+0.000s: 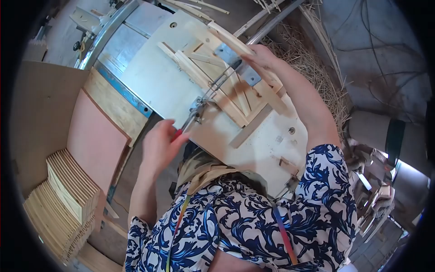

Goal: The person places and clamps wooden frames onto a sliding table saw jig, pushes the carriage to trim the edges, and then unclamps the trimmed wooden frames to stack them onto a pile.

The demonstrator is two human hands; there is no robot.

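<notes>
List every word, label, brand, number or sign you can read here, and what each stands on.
No readable text anywhere in view.
Faint marks on the pale board are too small and blurred to tell whether they are writing.
The red handle at the left hand shows none.

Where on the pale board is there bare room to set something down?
Free: the pale board between the blue strip and wooden frame, and again between that frame and the small block. Crowded: around the metal clamp, left hand and right hand.

left hand point(161, 144): on red handle point(176, 134) | right hand point(264, 57): on wooden strip point(229, 38) | stacked boards point(72, 183)
</notes>
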